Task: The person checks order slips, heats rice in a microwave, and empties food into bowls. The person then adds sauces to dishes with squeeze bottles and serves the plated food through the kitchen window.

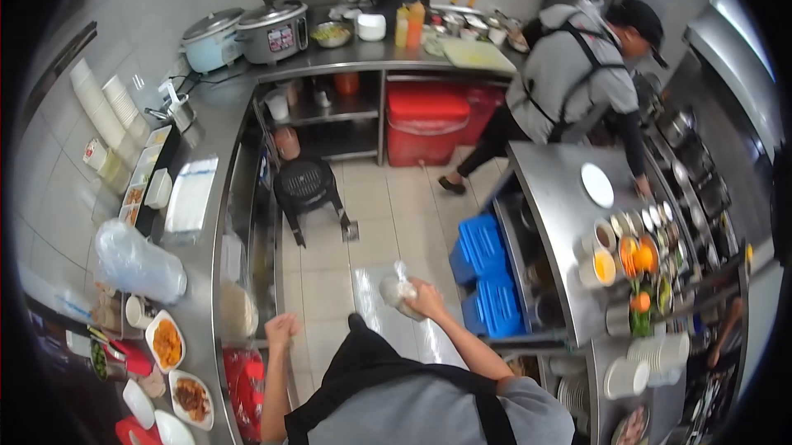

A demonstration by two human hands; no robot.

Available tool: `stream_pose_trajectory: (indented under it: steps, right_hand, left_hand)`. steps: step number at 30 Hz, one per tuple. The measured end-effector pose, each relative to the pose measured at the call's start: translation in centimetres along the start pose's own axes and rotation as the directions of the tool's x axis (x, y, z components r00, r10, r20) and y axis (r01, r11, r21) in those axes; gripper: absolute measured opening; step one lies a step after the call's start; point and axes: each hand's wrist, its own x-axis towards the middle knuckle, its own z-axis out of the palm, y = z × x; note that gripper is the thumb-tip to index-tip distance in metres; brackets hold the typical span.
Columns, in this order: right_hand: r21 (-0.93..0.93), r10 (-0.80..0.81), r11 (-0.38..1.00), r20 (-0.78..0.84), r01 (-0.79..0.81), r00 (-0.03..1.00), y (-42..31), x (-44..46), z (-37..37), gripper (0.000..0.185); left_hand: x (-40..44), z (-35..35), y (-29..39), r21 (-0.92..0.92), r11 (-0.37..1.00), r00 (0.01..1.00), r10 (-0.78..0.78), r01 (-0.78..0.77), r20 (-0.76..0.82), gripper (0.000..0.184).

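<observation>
- In the middle of a narrow kitchen, above a shiny pale surface, the right hand of the person closes around a clear plastic bag with something whitish inside; whether the bag touches this surface, I cannot tell.
- Near the left bench, the left hand has its fingers loosely bent inward; I cannot tell how tightly they close, or if they hold something.
- The left bench is of steel and continues along the back wall in a corner shape.
- On its near part there are two white dishes with food, one orange and one brown, and behind them a plastic-wrapped bundle.
- At the far corner, a light blue cooker stands beside a grey cooker.
- Further right are sauce bottles and a pale cutting board.
- On the tiled floor stand a black stool, a red bin and blue boxes.
- The right steel bench carries a white plate and many small containers; a co-worker leans over its far end.
</observation>
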Motion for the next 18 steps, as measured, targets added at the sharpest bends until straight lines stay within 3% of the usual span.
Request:
stream_pose_trajectory:
  steps: [1, 5, 7, 9, 10, 11, 12, 14, 16, 18]
  right_hand:
    - [-0.056, 0.005, 0.998, 0.039, -0.002, 0.999, 0.2, 3.0, 0.2, 0.056]
    - [-0.205, 0.101, 0.976, 0.117, -0.076, 0.988, 8.4, 13.7, 4.7, 0.055]
    - [-0.262, 0.345, 0.916, 0.128, -0.304, 0.93, 12.4, 16.3, 5.8, 0.055]
    - [-0.298, 0.575, 0.816, 0.328, -0.496, 0.749, 15.1, 18.0, 4.3, 0.059]
    - [-0.215, 0.587, 0.808, 0.226, -0.548, 0.777, 18.4, 18.3, 5.6, 0.056]
    - [-0.13, 0.602, 0.798, 0.125, -0.589, 0.788, 22.5, 18.0, 7.1, 0.053]
    - [-0.185, 0.711, 0.703, 0.212, -0.687, 0.67, 25.6, 18.0, 7.8, 0.055]
    - [-0.282, 0.845, 0.507, 0.349, -0.814, 0.405, 28.3, 18.7, 7.5, 0.057]
    - [-0.218, 0.873, 0.432, 0.344, -0.875, 0.346, 27.5, 21.2, 5.5, 0.059]
    - [-0.168, 0.882, 0.399, 0.338, -0.902, 0.327, 27.1, 25.0, 4.3, 0.06]
  left_hand:
    - [2.2, -1.1, -0.4, 0.071, 0.997, 0.997, -0.02, 0.025, -0.07, 0.018]
    - [11.7, -0.5, 5.0, 0.029, 0.998, 0.956, -0.042, 0.052, -0.289, 0.021]
    - [19.1, 0.6, 8.3, -0.032, 0.997, 0.942, -0.074, 0.068, -0.328, 0.017]
    - [27.9, 2.4, 11.3, 0.168, 0.956, 0.932, 0.274, -0.239, -0.237, 0.013]
    - [32.7, 3.8, 13.1, 0.253, 0.886, 0.883, 0.437, -0.389, -0.171, 0.014]
    - [37.7, 5.7, 15.1, 0.228, 0.849, 0.86, 0.504, -0.476, -0.082, 0.02]
    - [41.9, 7.5, 17.7, 0.2, 0.811, 0.829, 0.56, -0.55, 0.006, 0.027]
    - [46.3, 12.7, 28.5, 0.175, 0.843, 0.853, 0.464, -0.508, 0.241, 0.033]
    - [51.1, 17.7, 37.7, 0.274, 0.725, 0.769, 0.543, -0.632, 0.338, 0.038]
    - [58.3, 22.1, 44.8, 0.374, 0.442, 0.575, 0.694, -0.815, 0.433, 0.041]
